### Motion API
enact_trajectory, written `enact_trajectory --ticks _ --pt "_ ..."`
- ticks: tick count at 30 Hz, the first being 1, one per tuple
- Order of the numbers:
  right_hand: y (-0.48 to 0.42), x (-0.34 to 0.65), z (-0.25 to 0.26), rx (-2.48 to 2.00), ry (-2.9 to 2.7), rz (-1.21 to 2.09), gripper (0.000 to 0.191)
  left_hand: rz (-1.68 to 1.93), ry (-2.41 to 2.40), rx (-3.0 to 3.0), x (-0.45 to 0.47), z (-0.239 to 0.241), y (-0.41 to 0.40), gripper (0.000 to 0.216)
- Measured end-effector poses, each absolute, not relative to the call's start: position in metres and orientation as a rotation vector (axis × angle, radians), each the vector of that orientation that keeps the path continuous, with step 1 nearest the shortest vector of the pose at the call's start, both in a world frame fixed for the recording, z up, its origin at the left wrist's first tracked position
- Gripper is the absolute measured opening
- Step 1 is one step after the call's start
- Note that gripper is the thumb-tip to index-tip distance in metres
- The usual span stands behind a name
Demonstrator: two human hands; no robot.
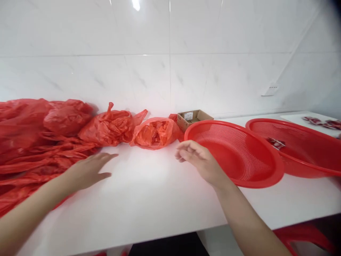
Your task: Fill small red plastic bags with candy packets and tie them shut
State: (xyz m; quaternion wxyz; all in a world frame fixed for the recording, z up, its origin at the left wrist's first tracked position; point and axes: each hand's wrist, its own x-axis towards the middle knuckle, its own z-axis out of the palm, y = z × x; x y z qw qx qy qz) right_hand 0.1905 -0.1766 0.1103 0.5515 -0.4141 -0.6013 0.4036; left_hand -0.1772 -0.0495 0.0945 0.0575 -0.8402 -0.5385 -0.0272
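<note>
White table [149, 206]: I judge work part-way, some bags gathered, others not; exact stage unclear. Loose red bags [39, 160] heaped at left, folds running roughly left to right. Red basket [234, 154] at right, mouth up, long outline slanting back left to front right. Gathered bags [109, 126] along the wall. My left hand [89, 171], thumb spread, beside the loose heap; right hand [198, 158], loosely curled, at the basket's left rim. Both hold nothing; contact I can't tell.

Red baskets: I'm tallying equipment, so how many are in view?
2: the left basket, beside the right hand, and the right basket, partly hidden behind it. Any nested underneath would be out of sight.
</note>
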Motion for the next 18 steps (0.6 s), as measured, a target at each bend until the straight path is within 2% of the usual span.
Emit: enact_trajectory --ticks 2,5,7,9,13,18 --pt "-0.145 0.167 0.108 -1.005 -1.456 0.872 0.017 -0.030 -1.517 -2.620 -0.139 0.081 -0.037 0.059" --pt "-0.094 0.138 0.095 -1.100 -1.517 0.598 0.018 -0.405 -1.381 -2.582 -0.078 0.049 -0.027 0.049" --pt "-0.063 0.128 0.083 -1.258 -1.621 0.331 0.025 -0.669 -1.381 -2.501 -0.043 0.020 -0.026 0.042" --pt "-0.038 0.127 0.066 -1.544 -1.711 0.138 0.033 -0.753 -1.444 -2.474 -0.021 -0.006 -0.025 0.039" --pt "-0.017 0.145 0.029 -1.971 -1.676 0.132 0.035 -0.721 -1.545 -2.627 -0.013 -0.032 -0.025 0.034" --pt "-0.018 0.160 0.015 -1.951 -1.636 0.128 0.038 -0.969 -1.466 -2.661 -0.023 -0.025 -0.025 0.038"
